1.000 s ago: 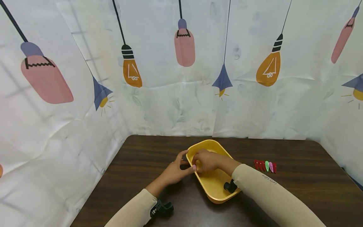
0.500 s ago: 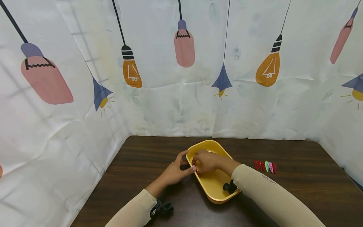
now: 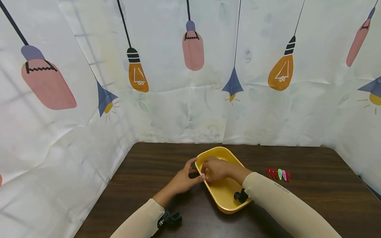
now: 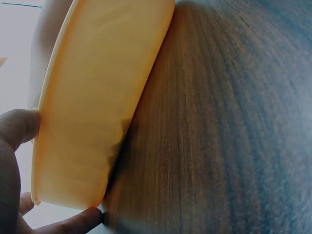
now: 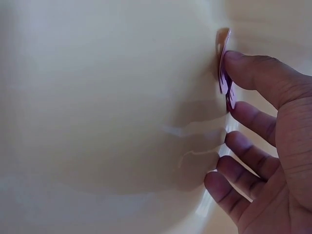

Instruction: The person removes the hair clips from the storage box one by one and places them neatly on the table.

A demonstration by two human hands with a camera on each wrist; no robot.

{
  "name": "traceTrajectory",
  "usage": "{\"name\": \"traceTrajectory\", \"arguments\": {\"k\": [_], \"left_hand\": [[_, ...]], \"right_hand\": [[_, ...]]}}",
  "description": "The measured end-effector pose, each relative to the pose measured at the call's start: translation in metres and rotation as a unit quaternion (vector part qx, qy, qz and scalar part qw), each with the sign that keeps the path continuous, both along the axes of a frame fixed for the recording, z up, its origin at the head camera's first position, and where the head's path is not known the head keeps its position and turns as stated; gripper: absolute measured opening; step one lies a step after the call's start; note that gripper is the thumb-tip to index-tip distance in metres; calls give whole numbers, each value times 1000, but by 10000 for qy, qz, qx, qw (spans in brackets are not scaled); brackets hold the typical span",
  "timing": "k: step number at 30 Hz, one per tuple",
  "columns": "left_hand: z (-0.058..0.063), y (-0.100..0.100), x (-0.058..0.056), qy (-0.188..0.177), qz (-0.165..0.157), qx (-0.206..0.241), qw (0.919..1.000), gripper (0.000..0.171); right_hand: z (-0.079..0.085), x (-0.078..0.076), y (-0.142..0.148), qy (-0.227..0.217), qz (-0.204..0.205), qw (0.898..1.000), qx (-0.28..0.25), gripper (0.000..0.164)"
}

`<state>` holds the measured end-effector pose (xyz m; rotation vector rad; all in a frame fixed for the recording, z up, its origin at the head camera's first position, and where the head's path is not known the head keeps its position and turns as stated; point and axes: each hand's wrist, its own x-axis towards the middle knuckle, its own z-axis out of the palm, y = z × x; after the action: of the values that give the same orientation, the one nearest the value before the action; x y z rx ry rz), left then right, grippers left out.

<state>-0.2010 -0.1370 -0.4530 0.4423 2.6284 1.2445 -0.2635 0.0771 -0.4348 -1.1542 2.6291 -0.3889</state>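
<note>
Clip (image 5: 223, 75), one, pinched by right hand (image 3: 218, 169) in one tub (image 3: 224, 195); left hand (image 3: 184, 181) spread, nine o'clock; six clips (image 3: 280, 174), three o'clock.

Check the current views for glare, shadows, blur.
Head: even light, clips small but distinct. Left wrist: background at left washed out, table grain soft toward the right edge. Right wrist: tub interior pale, shadowed beside the right hand, glint at lower right.

just in front of the tub (image 3: 224, 191), the counter (image 3: 212, 222) is free; the left hand (image 3: 185, 181) blocks its left side, the right arm (image 3: 282, 201) its right; clips (image 3: 280, 174) lie farther right.
</note>
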Motion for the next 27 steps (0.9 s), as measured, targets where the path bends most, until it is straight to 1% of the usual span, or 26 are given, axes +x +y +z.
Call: {"name": "traceTrajectory", "arguments": {"k": [5,10,17,21,27], "left_hand": [[0,0,1,-26,-3,5,10000,85],[2,0,2,-45,-5,38,10000,85],[1,1,2,-53,-11,49,10000,86],[1,1,2,-35,-17,43,10000,87],[2,0,2,-5,17,22,10000,89]], "right_hand": [[1,2,0,8,23,10000,-12,25],[1,2,0,72,72,9999,-20,29],[2,2,1,-5,-32,10000,-74,34],[6,3,4,-36,-40,9998,-177,37],[15,2,9,-278,-81,9989,-373,44]]}}
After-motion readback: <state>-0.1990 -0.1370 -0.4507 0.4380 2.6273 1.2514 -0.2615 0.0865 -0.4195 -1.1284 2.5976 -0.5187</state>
